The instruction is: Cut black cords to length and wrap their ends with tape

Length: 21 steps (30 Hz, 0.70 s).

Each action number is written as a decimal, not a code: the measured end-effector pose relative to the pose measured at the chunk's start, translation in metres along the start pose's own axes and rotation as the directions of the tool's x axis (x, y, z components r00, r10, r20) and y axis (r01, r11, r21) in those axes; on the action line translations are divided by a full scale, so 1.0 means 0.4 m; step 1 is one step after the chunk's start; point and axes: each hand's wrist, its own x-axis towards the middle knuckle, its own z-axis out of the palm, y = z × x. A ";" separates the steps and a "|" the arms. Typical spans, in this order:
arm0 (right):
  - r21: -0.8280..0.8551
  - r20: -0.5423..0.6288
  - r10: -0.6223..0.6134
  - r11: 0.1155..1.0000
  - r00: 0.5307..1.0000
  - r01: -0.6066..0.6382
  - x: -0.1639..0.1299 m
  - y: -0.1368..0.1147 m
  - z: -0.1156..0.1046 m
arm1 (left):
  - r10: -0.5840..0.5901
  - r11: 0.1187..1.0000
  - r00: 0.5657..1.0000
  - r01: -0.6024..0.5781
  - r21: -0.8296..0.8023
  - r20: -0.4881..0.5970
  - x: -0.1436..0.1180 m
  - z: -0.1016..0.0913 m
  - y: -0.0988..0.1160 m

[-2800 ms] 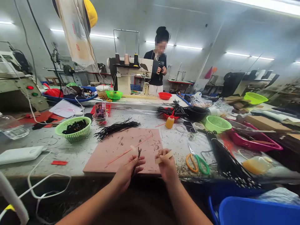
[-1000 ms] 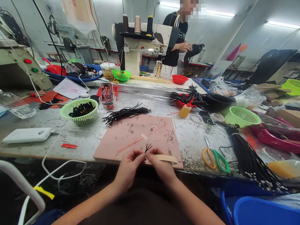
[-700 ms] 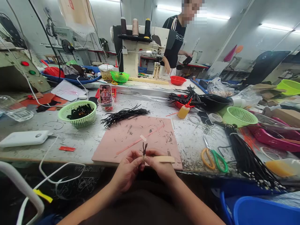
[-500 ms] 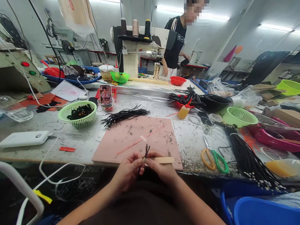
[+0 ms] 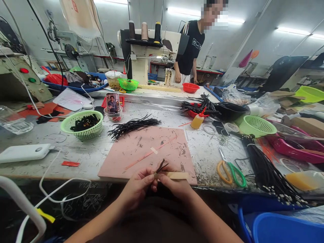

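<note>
Thin black cords stick up from between my fingertips at the front edge of the pink board. My left hand pinches them from the left, thumb against the fingers. From the other side my right hand is closed on the same spot, its thumb meeting the left one. A flat beige strip juts out rightward past my right hand; its inner end is hidden by the fingers. The pink board lies under and beyond my hands, with an orange-red strip across it.
A loose bundle of black cords lies behind the board. Left stand a green basket and a phone. Scissors, a glue bottle and tied cords are right. Beyond the sewing machine stands a person.
The cord ends between my fingers have fanned out and lean further right. Both hands stay at nearly the same place. The person at the back has lowered a hand that held something dark.
</note>
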 end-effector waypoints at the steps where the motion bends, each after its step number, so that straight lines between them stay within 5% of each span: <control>1: 0.000 0.026 -0.017 1.000 1.000 0.017 0.001 -0.002 -0.003 | -0.031 1.000 0.999 0.031 -0.001 0.016 0.001 -0.001 0.000; 8: -0.195 0.043 -0.204 0.958 0.978 0.209 0.003 -0.024 -0.014 | -0.144 0.987 0.989 0.142 0.069 0.035 0.006 -0.013 -0.001; 15: -0.383 -0.005 -0.298 0.882 0.954 0.274 0.008 -0.001 -0.008 | 0.030 0.935 0.999 -0.033 0.354 0.016 0.004 -0.023 0.003; 21: -0.384 0.062 -0.285 0.878 0.957 0.286 0.008 -0.011 -0.008 | 0.047 0.967 0.998 -0.035 0.253 -0.041 0.003 -0.010 -0.009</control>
